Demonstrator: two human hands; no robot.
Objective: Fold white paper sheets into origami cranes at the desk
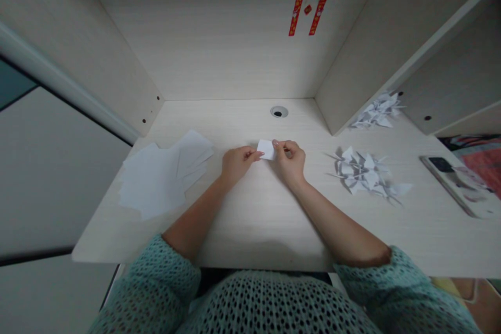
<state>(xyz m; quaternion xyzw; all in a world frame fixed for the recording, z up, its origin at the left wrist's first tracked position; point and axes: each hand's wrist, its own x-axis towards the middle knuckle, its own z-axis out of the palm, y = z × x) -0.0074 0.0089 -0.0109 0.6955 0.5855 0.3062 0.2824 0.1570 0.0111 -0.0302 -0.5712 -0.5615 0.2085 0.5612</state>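
Evidently mid-fold, as we read it. A small paper (pixel 266 149) marks our clock's centre, twelve toward the back wall (pixel 235 52), at the middle of the counter (pixel 254 219). Our left hand (pixel 238 163) pinches its edge near eight o'clock; our right hand (pixel 291 164) grips its corner near two. Hands apart from each other, both clamped on the one piece. Whether it touches the surface, we cannot tell.

Loose sheets (pixel 156 177) fan out between eight and nine. Spiky folded papers (pixel 364 169) lie between three and four; a second heap (pixel 379 110) between two and three. Phone (pixel 465 188) farther out, just past three.

Step in hand, we judge: shaping a single piece, far plainer than the spiky ones. Creases too small to make out. Next move seemingly calls for edges lined up under a light pinch, then firm thumb pressure.
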